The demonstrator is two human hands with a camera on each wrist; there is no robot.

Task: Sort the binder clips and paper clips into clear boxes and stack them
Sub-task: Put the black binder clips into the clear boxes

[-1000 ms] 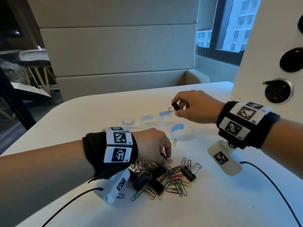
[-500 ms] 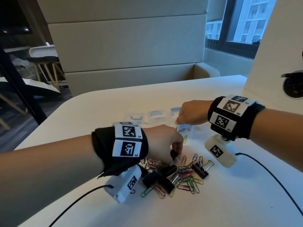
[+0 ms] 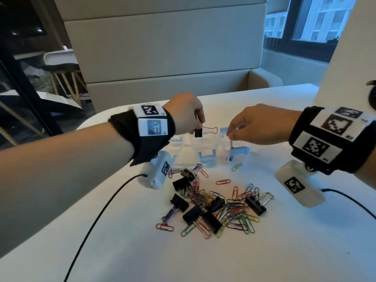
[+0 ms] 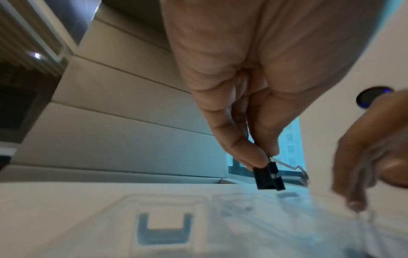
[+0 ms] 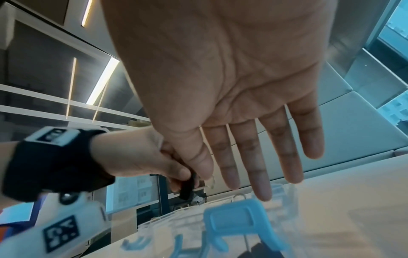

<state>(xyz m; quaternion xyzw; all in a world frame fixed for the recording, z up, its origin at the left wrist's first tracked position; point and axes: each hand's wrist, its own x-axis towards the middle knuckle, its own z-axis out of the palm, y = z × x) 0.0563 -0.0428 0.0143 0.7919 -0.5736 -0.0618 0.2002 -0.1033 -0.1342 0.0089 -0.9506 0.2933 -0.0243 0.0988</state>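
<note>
My left hand (image 3: 196,129) pinches a small black binder clip (image 3: 198,133) by one wire handle and holds it above the middle clear box (image 3: 205,148). The left wrist view shows that binder clip (image 4: 268,178) hanging from thumb and forefinger. My right hand (image 3: 231,136) hovers over the right clear box (image 3: 243,157), whose blue latch (image 3: 241,150) is raised. Its fingers (image 5: 260,174) are straight and hold nothing. A binder clip (image 3: 231,146) stands in that box just below them. A third clear box (image 3: 178,140) is partly hidden by my left wrist.
A pile of coloured paper clips (image 3: 234,212) and several black binder clips (image 3: 255,204) lies on the white table (image 3: 203,261) in front of the boxes. Stray paper clips (image 3: 223,181) lie around it. Cables (image 3: 97,220) trail from both wrist cameras. A padded bench stands behind.
My left hand has lifted a binder clip from the pile up over the boxes. My right hand has let go of its binder clip at the right box and straightened its fingers.
</note>
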